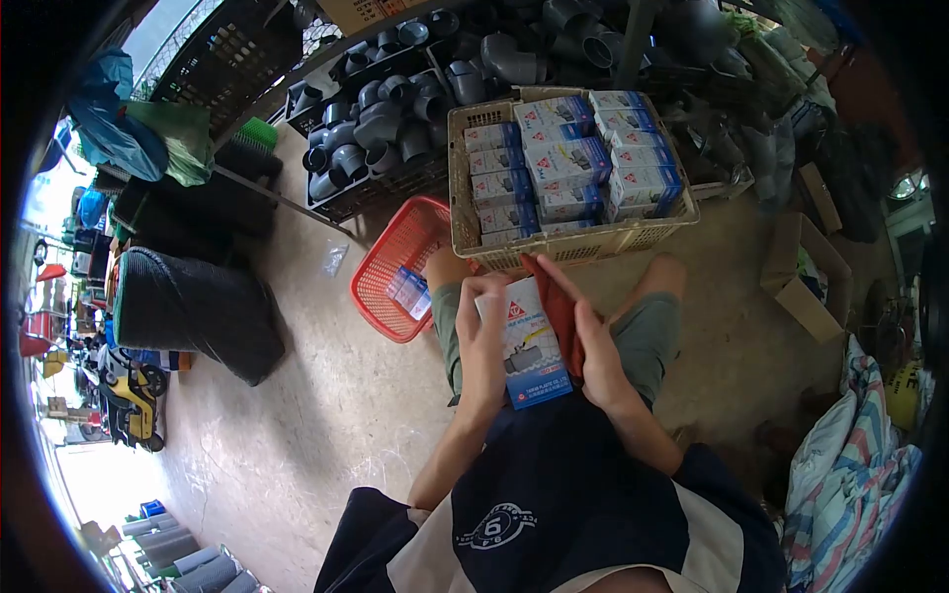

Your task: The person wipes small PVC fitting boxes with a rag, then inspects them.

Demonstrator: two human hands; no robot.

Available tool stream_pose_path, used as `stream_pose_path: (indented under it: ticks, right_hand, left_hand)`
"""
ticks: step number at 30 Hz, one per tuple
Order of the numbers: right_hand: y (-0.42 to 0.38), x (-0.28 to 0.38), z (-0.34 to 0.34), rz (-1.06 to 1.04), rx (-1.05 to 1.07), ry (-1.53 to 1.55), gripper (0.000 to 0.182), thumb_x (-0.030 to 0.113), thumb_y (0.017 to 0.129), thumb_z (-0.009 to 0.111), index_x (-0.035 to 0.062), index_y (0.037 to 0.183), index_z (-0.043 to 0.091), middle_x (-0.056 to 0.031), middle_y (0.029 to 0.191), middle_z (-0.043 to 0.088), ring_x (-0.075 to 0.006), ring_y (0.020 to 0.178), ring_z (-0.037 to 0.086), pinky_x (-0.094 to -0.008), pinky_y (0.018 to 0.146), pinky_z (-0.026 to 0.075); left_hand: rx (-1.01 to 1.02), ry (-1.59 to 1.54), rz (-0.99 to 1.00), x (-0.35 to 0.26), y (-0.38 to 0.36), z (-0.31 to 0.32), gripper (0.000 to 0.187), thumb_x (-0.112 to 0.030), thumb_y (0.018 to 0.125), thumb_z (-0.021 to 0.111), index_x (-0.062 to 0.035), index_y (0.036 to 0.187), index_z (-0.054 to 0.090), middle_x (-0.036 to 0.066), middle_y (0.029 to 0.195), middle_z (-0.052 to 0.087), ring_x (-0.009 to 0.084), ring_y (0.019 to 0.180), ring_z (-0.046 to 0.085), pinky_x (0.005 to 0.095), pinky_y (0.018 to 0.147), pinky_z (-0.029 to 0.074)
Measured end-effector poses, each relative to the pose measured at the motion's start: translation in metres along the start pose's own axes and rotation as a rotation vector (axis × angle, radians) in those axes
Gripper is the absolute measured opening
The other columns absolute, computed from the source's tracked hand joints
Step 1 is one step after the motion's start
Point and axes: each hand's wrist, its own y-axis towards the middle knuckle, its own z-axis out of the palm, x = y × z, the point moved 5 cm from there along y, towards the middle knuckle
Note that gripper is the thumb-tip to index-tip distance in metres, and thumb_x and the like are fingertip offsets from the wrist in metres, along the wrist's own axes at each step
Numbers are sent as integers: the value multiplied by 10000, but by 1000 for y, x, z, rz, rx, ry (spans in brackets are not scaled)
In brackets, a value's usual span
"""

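Note:
A white and blue printed box [534, 346] is held upright over my lap. My left hand [482, 331] grips its left side with bent fingers. In my right hand [596, 351] is a red cloth [560, 314], pressed along the right side of the box. Just beyond my hands stands a beige plastic crate [583, 242] with several similar boxes [568, 160] stacked in columns. To the left of my knee, a red basket [372, 292] holds another white and blue box [408, 292], lying tilted.
Black crates of dark pipe fittings [381, 124] stand behind at the left. A dark mesh roll [193, 311] and a small plastic bag [334, 259] lie on the floor at left. At right are an open cardboard box [806, 282] and a striped sack [850, 465].

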Motion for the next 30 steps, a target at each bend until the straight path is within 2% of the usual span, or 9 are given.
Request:
stream_pose_path:
  ticks: [3,6,7,10,15,18,23,26,30]
  right_hand:
    - [-6,-15,4,-76,47,-230,626,248,1060,513,15,1582,259,-136,1625,289,-237,1495,285,-361,1212,216]
    - [-17,-4,13,-189,165,-674,678,145,1002,599,20,1581,270,-153,1624,292,-236,1490,296,-359,1201,236]
    - [-14,-2,17,-176,154,-707,663,144,1002,591,16,1575,283,-174,1627,283,-254,1497,290,-373,1206,228]
    - [2,-4,4,-99,49,-292,667,158,1003,587,13,1577,279,-185,1634,264,-283,1517,257,-385,1214,204]
    - [0,-6,5,-250,131,-554,654,175,1017,558,-4,1576,268,-169,1647,252,-304,1530,230,-411,1221,191]
    - [-14,-2,12,-272,198,-676,657,196,1019,543,-15,1575,262,-173,1648,255,-299,1538,208,-425,1229,163]
    - [-5,18,-20,-265,137,-499,671,186,1010,528,-29,1577,240,-188,1650,239,-321,1543,190,-424,1232,141]
    - [-9,28,-15,-280,31,-491,660,187,1005,523,-32,1571,262,-196,1641,262,-327,1543,189,-418,1231,136]
    - [-28,21,-10,-166,148,-760,656,211,1017,531,-27,1570,268,-206,1636,266,-319,1543,196,-414,1225,161]
  left_hand:
    - [-67,102,131,-1,13,-15,198,-222,1034,589,-41,1109,561,88,1097,621,131,972,598,286,849,506]
    - [-129,-157,4,-20,21,-23,144,-158,1018,603,-48,1100,558,70,1037,608,112,933,590,272,800,508]
    - [-120,-165,14,-10,23,-27,187,-109,974,654,-41,1105,539,87,1081,580,145,1019,578,301,887,492]
    - [-3,241,315,-13,-1,-3,280,-83,926,709,-29,1122,517,112,1161,540,184,1115,538,336,986,444]
    - [-33,203,296,-21,0,-5,231,-87,939,695,-23,1073,518,123,1163,541,192,1123,519,338,1008,420]
    - [-150,-134,61,-18,14,-25,196,-92,950,683,-28,1049,526,116,1129,554,182,1103,524,340,978,441]
    - [178,159,311,-5,-12,25,209,-53,921,695,-26,1055,537,115,1115,574,177,1057,559,322,946,447]
    - [137,195,322,-8,-13,34,194,-56,919,695,-21,1038,547,124,1119,582,178,1045,560,323,938,448]
    - [-134,-19,169,-9,7,10,136,-87,966,661,-20,1011,552,88,1111,596,137,1004,558,294,900,456]
